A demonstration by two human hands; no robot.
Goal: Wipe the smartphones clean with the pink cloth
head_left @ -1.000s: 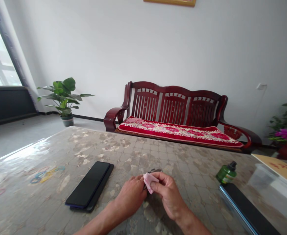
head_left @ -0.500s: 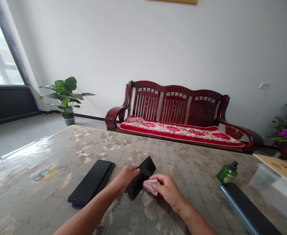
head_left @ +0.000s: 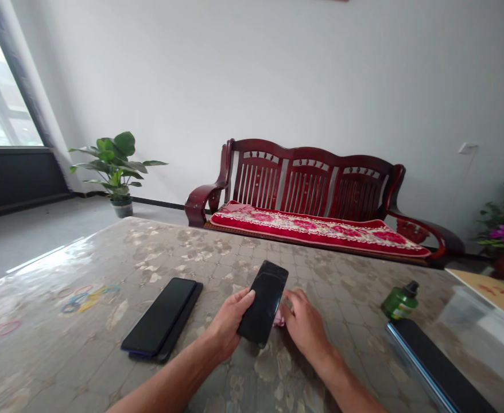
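A black smartphone (head_left: 264, 304) is raised and tilted over the table, its dark glossy face toward me. My left hand (head_left: 231, 318) grips it by the left edge, thumb on the front and fingers behind. Close against the phone's right edge is my right hand (head_left: 304, 321), its fingers curled round a pink cloth (head_left: 279, 317) that is mostly hidden by the phone and the fingers. Left of my hands lie two stacked phones (head_left: 161, 315), the upper one with a black face.
Rubber bands (head_left: 82, 301) are scattered on the left of the patterned tablecloth (head_left: 217, 258). At right stand a green pump bottle (head_left: 400, 301), a pile of phones (head_left: 441, 367) and a clear plastic box (head_left: 471, 321). A wooden bench (head_left: 307, 183) is behind the table.
My left hand has lifted and turned the phone, so its face shows more fully. My right hand has moved slightly right and up, taking the cloth to the phone's right edge.
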